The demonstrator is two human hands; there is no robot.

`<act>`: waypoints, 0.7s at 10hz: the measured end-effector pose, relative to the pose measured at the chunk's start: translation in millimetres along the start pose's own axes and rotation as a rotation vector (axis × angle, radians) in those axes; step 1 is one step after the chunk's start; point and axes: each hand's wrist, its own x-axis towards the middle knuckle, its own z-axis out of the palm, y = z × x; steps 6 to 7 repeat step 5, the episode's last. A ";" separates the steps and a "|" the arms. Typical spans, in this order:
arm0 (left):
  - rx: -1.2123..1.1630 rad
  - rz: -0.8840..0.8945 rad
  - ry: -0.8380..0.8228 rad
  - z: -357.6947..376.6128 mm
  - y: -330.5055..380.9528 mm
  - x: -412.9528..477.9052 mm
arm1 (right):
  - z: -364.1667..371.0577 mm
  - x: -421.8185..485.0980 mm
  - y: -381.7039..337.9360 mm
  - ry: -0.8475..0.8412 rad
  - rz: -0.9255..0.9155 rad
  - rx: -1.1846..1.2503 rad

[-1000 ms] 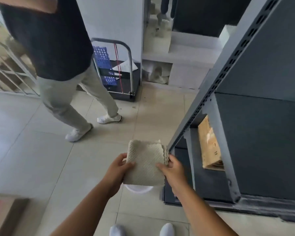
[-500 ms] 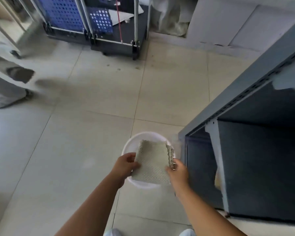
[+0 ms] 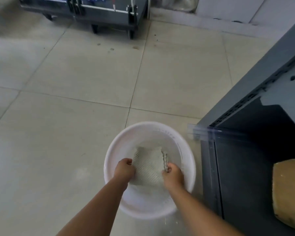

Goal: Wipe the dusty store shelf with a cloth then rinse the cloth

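Observation:
A folded beige textured cloth [image 3: 148, 165] hangs inside a white round basin [image 3: 187, 150] that stands on the tiled floor. My left hand [image 3: 123, 169] grips the cloth's left edge and my right hand [image 3: 173, 174] grips its right, scalloped edge. Both hands are within the basin's rim. The cloth's lower part looks dipped into the basin; I cannot tell how much water is there. The grey metal store shelf [image 3: 255, 103] stands just right of the basin.
A brown cardboard box [image 3: 289, 191] sits on the shelf's low level at the right. A dark wheeled trolley [image 3: 109, 16] stands at the back. A white step and wall base run along the top right. Beige floor tiles spread to the left.
My view has tilted down and come closer. Both hands have lowered the cloth from above the basin into it. The other person has left the view.

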 end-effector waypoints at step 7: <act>0.129 0.117 0.083 -2.8 7.7 -35.1 | -21.7 -27.4 -13.5 0.008 -0.073 0.016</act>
